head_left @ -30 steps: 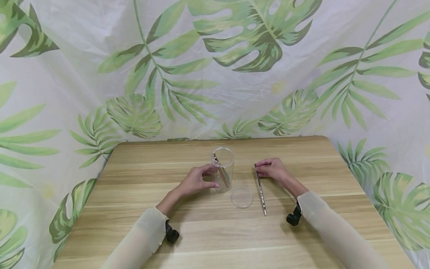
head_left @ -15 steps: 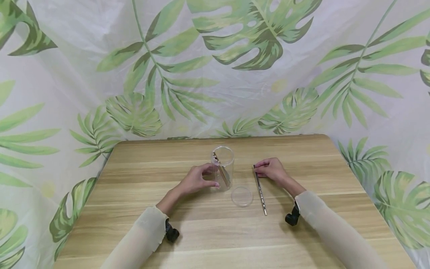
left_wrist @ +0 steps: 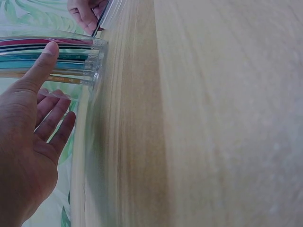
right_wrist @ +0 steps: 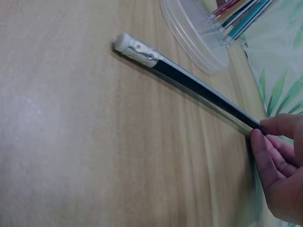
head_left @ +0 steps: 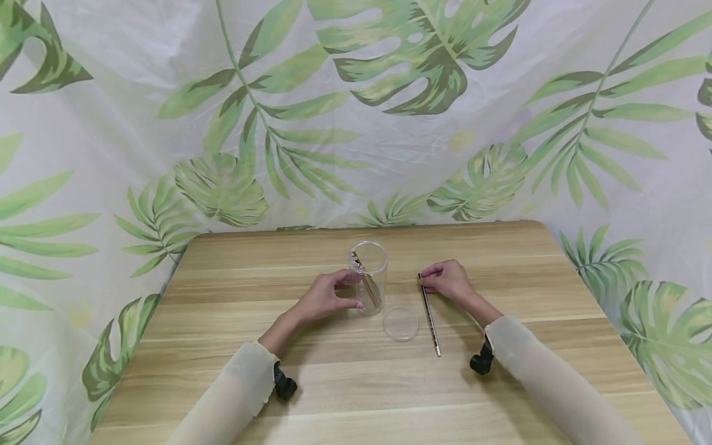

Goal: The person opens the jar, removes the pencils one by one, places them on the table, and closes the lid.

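Note:
A tall clear plastic jar [head_left: 381, 290] stands on the table, lidless, with several pencils [head_left: 368, 287] leaning inside it. My left hand [head_left: 325, 298] holds the jar from its left side, thumb at the front and fingers behind. In the left wrist view, the thumb lies across the jar wall over red, green, blue and orange pencils [left_wrist: 47, 59]. My right hand [head_left: 449, 281] pinches the far end of a dark pencil [head_left: 429, 318] between thumb and fingertips. Its white eraser end [right_wrist: 125, 42] points back toward me, close over the wood.
A round clear lid [head_left: 400, 324] lies flat between the jar and the dark pencil. The wooden table [head_left: 356, 402] ends just behind the jar, where a leaf-print cloth [head_left: 389, 154] hangs. A small black camera sits on each wrist.
My right hand has shifted slightly left, taking the pencil's far end with it. The pencil's upper side now looks darker. My left hand and the jar keep their places.

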Demonstrator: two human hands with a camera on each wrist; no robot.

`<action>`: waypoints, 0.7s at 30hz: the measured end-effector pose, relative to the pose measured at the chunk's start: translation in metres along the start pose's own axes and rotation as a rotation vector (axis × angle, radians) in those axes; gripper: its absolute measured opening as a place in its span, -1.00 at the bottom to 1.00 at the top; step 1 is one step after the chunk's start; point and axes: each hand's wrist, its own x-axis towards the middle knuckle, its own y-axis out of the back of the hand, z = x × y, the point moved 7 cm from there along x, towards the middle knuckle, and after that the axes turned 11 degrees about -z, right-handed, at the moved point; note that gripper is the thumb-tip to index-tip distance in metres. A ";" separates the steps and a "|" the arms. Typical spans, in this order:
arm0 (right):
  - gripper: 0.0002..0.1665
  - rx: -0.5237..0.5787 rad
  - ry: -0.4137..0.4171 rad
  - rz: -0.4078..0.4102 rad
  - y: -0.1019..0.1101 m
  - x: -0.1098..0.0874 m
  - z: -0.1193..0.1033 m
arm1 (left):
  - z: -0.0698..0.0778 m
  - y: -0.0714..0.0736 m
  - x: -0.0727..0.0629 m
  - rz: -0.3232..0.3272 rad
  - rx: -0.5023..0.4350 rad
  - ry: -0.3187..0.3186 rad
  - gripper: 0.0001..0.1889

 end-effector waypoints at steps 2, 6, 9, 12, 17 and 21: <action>-0.79 -0.037 0.009 0.008 0.000 0.000 0.000 | 0.000 0.000 0.000 0.002 -0.002 0.001 -0.35; -0.81 -0.106 0.025 0.032 -0.001 -0.002 -0.002 | 0.002 -0.001 -0.001 0.002 -0.011 0.005 -0.34; -0.82 -0.145 0.039 0.052 -0.002 -0.003 -0.003 | 0.002 -0.001 -0.001 0.000 -0.017 0.009 -0.33; -0.83 -0.194 0.057 0.070 -0.002 -0.004 -0.004 | 0.002 0.000 0.000 0.001 -0.017 0.005 -0.33; -0.83 -0.281 0.077 0.102 -0.001 -0.004 -0.007 | 0.002 0.000 0.000 0.003 -0.020 -0.008 -0.33; -0.84 -0.349 0.084 0.126 -0.002 -0.006 -0.011 | 0.002 0.000 0.000 0.001 -0.025 -0.006 -0.33</action>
